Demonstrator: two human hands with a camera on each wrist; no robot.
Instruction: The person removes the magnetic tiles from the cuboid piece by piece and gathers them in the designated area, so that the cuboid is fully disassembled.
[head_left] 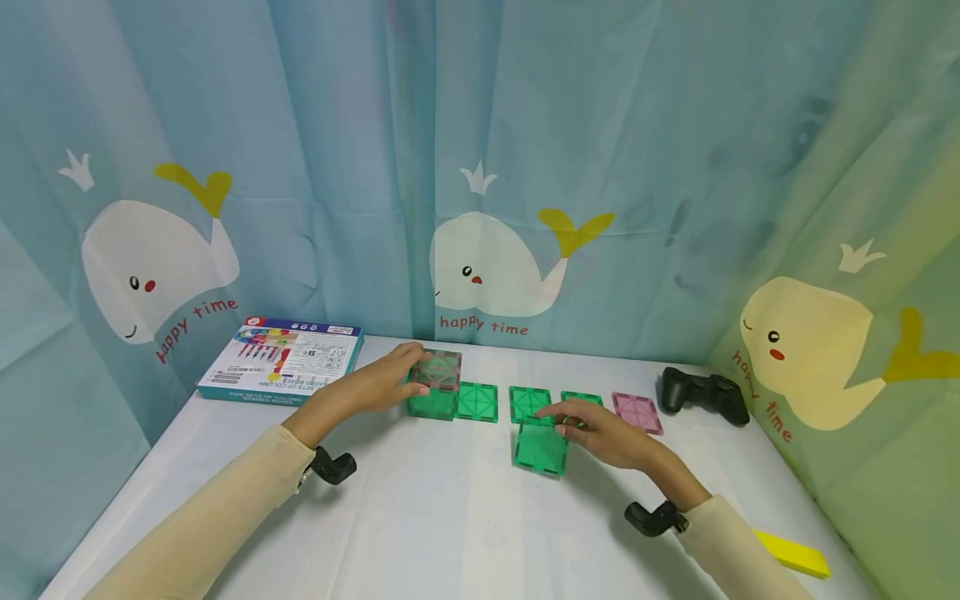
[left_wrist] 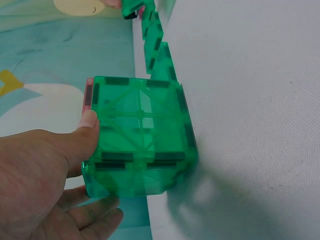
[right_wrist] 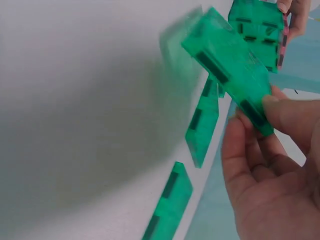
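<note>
In the head view, the right hand (head_left: 603,430) covers part of a green tile (head_left: 588,397), the right sleeve (head_left: 738,550) hides one end of a yellow block (head_left: 798,557), and the fine print on the box (head_left: 279,371) is too small to read. In the left wrist view, a green panel (left_wrist: 125,120) hides all but an edge of a pink tile (left_wrist: 88,95). In the right wrist view, the top edge crops the left hand (right_wrist: 299,19), and the bottom edge the lowest green tile (right_wrist: 170,207).
</note>
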